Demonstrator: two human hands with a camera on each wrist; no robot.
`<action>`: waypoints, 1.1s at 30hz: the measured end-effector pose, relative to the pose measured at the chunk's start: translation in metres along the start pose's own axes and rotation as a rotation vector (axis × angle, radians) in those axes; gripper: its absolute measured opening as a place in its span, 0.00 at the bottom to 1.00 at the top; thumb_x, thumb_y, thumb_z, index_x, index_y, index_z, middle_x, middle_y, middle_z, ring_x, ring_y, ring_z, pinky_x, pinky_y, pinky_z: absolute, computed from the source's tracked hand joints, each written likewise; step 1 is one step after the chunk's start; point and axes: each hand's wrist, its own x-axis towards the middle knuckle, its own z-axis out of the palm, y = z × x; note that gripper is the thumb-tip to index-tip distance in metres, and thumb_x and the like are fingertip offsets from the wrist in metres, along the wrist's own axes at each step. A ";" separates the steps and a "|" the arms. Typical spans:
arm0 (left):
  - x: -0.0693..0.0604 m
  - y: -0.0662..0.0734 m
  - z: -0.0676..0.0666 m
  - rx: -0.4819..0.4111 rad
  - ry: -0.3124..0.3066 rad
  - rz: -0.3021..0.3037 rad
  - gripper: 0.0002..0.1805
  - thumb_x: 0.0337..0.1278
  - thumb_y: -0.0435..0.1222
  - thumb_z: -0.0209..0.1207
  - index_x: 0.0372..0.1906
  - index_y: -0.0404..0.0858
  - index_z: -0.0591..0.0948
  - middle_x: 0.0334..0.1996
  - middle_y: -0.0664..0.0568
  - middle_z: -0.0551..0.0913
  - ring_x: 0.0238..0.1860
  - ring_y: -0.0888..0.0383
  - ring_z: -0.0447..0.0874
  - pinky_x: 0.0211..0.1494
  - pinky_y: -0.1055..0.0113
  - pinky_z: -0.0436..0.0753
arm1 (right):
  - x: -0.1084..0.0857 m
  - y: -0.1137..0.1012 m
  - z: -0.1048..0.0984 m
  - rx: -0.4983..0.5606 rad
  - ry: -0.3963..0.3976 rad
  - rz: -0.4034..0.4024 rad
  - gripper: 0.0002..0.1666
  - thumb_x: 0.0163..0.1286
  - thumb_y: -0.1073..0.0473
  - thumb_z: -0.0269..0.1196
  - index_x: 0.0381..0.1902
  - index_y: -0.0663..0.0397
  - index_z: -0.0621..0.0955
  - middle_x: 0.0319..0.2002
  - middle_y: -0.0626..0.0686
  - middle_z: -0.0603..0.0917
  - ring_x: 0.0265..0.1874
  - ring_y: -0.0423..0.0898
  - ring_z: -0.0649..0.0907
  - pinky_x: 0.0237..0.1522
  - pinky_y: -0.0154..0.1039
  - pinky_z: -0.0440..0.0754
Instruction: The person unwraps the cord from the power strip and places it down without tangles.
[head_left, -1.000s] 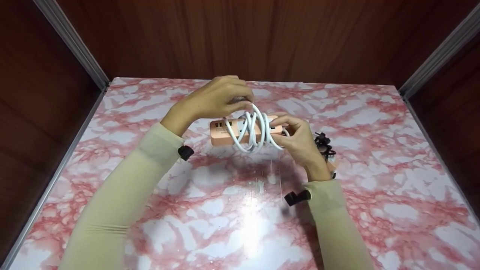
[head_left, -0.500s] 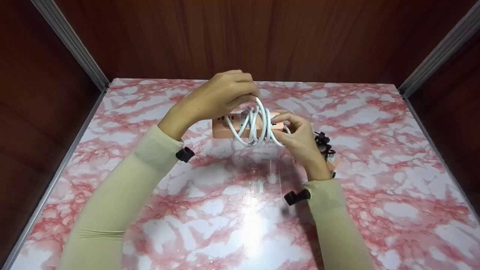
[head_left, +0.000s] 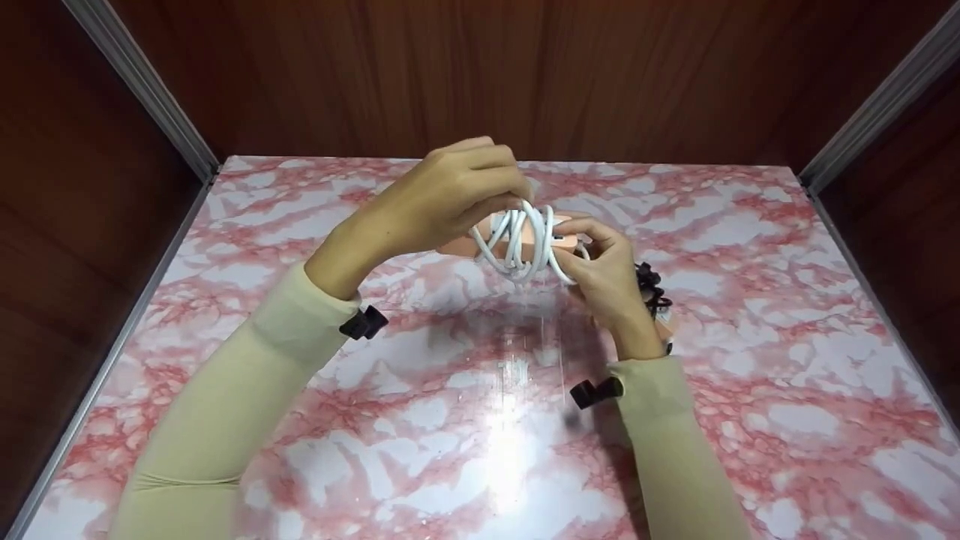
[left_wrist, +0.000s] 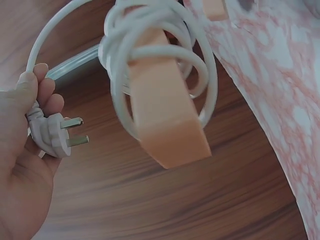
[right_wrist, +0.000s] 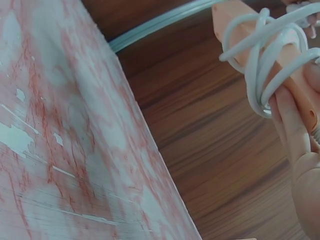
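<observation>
A peach-coloured power strip (left_wrist: 162, 100) is held above the table, with its white cord (head_left: 537, 240) wound in several loose loops around its middle. My right hand (head_left: 609, 281) grips the strip's right end, where the cord comes out. My left hand (head_left: 450, 191) pinches the cord between thumb and fingers, above the strip's left part. In the left wrist view, the white plug (left_wrist: 52, 134) with its metal prongs sits within the left hand's fingers. From the head view the left hand hides the plug and part of the strip's left end.
Behind my right wrist, a peach-coloured item (head_left: 665, 326) with a bundled black cord (head_left: 651, 289) lies on the red-and-white marbled table (head_left: 780, 315), partly hidden. Dark wood-grain panels (head_left: 480, 82) with metal corner rails (head_left: 877, 97) enclose the back and sides.
The left hand has moved right and slightly up, drawing the cord along. The strip has risen a little and tipped, with its left end now mostly behind the left hand.
</observation>
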 end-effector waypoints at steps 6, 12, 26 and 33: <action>-0.005 0.010 0.000 -0.015 0.051 0.046 0.10 0.79 0.37 0.58 0.45 0.36 0.88 0.40 0.48 0.86 0.42 0.50 0.80 0.49 0.60 0.79 | 0.002 0.002 -0.002 -0.005 0.045 -0.061 0.13 0.61 0.78 0.72 0.40 0.59 0.90 0.53 0.55 0.86 0.29 0.37 0.82 0.30 0.27 0.80; -0.014 0.020 0.000 -0.048 0.093 0.072 0.07 0.75 0.35 0.61 0.45 0.36 0.87 0.38 0.47 0.86 0.41 0.50 0.81 0.50 0.58 0.79 | 0.005 0.002 -0.003 0.001 0.097 -0.098 0.14 0.59 0.79 0.72 0.40 0.61 0.89 0.51 0.55 0.87 0.33 0.39 0.82 0.34 0.27 0.81; -0.063 0.044 0.007 -0.118 0.071 0.041 0.06 0.72 0.31 0.65 0.48 0.39 0.88 0.37 0.50 0.86 0.38 0.53 0.80 0.46 0.62 0.80 | 0.005 0.001 -0.007 0.019 0.154 -0.114 0.13 0.61 0.77 0.72 0.41 0.59 0.90 0.52 0.55 0.87 0.31 0.39 0.82 0.32 0.28 0.82; -0.087 0.046 0.009 -0.158 0.032 -0.003 0.06 0.71 0.32 0.65 0.48 0.39 0.88 0.38 0.51 0.86 0.40 0.54 0.81 0.49 0.61 0.80 | 0.005 -0.002 -0.013 0.032 0.157 -0.148 0.12 0.64 0.76 0.71 0.44 0.61 0.89 0.54 0.55 0.86 0.30 0.39 0.81 0.28 0.28 0.80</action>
